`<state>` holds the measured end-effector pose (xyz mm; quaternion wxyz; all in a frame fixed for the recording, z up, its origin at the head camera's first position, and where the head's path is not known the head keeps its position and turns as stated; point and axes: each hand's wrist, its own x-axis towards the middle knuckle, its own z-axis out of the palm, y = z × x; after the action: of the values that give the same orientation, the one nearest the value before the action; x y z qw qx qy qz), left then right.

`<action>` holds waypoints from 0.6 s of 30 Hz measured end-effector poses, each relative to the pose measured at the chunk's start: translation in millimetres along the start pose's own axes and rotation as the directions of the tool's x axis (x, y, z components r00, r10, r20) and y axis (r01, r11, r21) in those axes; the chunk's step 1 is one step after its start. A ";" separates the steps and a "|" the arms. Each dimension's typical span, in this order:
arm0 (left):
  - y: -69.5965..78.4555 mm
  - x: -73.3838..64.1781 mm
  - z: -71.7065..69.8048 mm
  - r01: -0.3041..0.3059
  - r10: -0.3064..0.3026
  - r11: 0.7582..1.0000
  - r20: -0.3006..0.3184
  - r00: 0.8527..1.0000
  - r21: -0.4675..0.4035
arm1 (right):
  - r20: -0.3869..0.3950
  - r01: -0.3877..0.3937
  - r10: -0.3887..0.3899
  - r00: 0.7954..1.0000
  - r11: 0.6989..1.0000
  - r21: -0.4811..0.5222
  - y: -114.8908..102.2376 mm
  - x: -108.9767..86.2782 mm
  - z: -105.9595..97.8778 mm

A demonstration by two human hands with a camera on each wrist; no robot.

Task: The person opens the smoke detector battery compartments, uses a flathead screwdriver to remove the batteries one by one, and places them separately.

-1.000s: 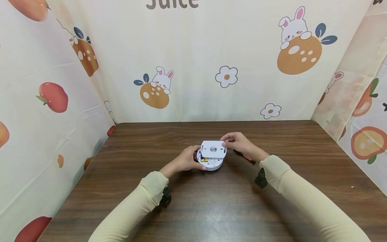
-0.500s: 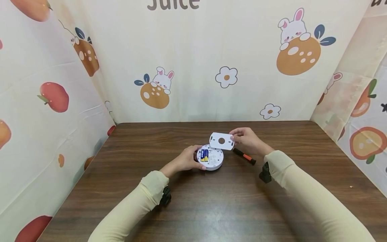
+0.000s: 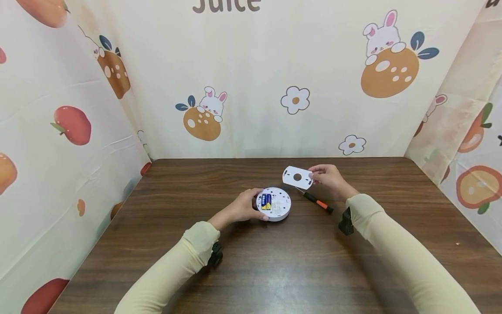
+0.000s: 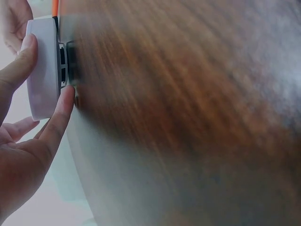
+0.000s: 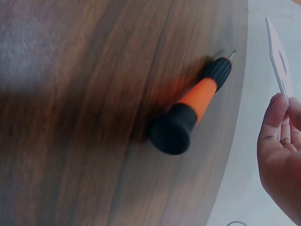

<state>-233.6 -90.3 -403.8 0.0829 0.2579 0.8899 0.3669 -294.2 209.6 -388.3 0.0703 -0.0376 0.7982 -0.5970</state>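
A round white smoke detector [image 3: 280, 211] lies with its back side up, blue and yellow batteries [image 3: 266, 202] showing in its compartment. My left hand [image 3: 244, 207] grips its rim from the left; in the left wrist view, fingers and thumb span the detector's side [image 4: 43, 70] just above the tabletop. At the detector's far right, my right hand [image 3: 329, 179] pinches one end of a flat white mounting plate [image 3: 290, 175] with a round hole in its middle. The right wrist view has the plate [image 5: 277, 56] edge-on between thumb and fingers, held off the table.
Under and right of the plate, a small screwdriver [image 3: 322, 205] with a black and orange handle lies on the brown wooden table [image 3: 251, 274]. A fruit-and-rabbit patterned curtain [image 3: 251, 87] stands behind the table's far edge and along both sides.
My right hand has lifted the mounting plate off the detector and carried it right and away from me, uncovering the batteries and the screwdriver. My left hand stays on the detector.
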 end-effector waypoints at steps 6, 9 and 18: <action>-0.3 -0.6 -0.2 0.001 -0.001 1.000 0.001 1.000 0.002 | -0.023 -0.003 0.003 1.000 1.000 0.015 9.7 6.7 -5.2; -1.1 -0.6 -0.1 0.009 -0.009 1.000 0.003 1.000 0.000 | -0.036 0.005 -0.004 0.999 1.000 0.030 14.8 9.4 -8.5; -2.1 0.1 -0.4 0.020 -0.021 1.000 0.012 1.000 0.011 | -0.068 -0.055 0.056 0.996 0.998 0.020 32.4 18.0 -22.5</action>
<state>-234.6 -91.8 -405.1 0.0906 0.2515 0.8941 0.3595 -314.8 237.6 -414.4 0.0599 0.0054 0.7955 -0.6030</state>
